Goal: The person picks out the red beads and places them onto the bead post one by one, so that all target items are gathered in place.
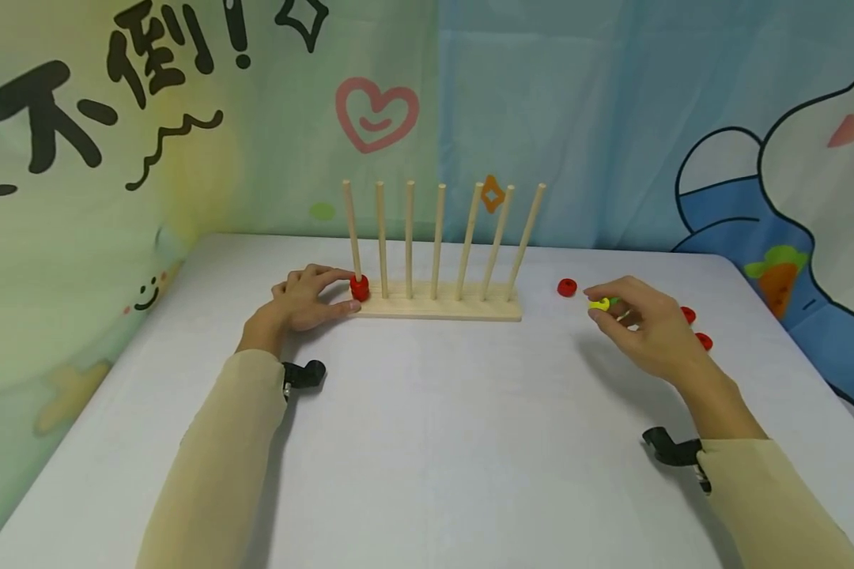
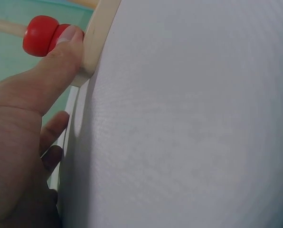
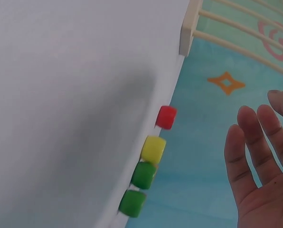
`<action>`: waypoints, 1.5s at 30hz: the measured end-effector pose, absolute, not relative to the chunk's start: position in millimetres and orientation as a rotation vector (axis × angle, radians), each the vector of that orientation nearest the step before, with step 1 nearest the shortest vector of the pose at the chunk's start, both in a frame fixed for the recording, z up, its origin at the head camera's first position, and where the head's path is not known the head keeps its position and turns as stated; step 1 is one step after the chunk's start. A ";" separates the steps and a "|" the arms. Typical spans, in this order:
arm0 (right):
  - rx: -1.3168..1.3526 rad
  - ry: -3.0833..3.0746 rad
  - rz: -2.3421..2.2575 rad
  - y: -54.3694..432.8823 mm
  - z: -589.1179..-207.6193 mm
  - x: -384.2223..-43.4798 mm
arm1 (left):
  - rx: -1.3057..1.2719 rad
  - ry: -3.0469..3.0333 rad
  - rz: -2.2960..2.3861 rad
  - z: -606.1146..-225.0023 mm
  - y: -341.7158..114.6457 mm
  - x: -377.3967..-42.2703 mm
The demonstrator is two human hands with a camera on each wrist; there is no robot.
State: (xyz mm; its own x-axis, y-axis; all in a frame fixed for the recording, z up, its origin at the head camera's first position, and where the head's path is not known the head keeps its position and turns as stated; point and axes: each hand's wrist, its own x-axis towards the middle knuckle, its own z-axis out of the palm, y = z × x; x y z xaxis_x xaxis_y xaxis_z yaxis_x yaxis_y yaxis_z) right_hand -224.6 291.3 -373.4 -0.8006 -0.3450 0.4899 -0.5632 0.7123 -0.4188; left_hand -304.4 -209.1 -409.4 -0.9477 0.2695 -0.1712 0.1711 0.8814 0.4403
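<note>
My left hand [image 1: 306, 299] is at the left end of a wooden peg stand [image 1: 441, 310]. Two red beads [image 2: 40, 36] are stacked at the foot of its leftmost peg, and my thumb and index finger pinch around the lower one. In the left wrist view the thumb lies against that bead; the index finger is hidden. Over at the right, my right hand [image 1: 640, 324] hovers above a yellow bead [image 3: 153, 150], fingers spread and loosely bent. The right wrist view shows a gap between this hand and the bead. Two green beads [image 3: 144, 175] follow the yellow one in a row.
A single red bead [image 1: 567, 288] lies between the stand and my right hand. Two more red beads [image 1: 704, 341] show beyond that hand's right side. The white table [image 1: 455, 442] backs onto a printed curtain [image 1: 541, 103]. Several upright pegs rise from the stand.
</note>
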 end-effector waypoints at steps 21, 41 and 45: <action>0.397 -2.711 0.719 336.2 -373.1 -208.5 | 0.328 2.841 0.632 -408.5 -210.9 -303.5; 0.357 -2.850 0.649 384.5 -376.4 -196.3 | 0.312 2.833 0.656 -411.1 -208.2 -304.8; 0.335 -2.852 0.656 389.4 -378.4 -193.6 | 0.307 2.834 0.645 -410.4 -207.2 -305.1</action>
State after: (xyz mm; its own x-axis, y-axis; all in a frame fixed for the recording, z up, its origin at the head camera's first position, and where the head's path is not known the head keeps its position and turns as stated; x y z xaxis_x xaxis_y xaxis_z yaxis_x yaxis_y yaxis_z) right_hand -193.6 389.4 -378.4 -0.9554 -0.1746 0.2383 -0.2612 0.8762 -0.4051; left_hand -305.1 -207.2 -410.4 -0.9543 0.2491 -0.1648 0.1533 0.8820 0.4457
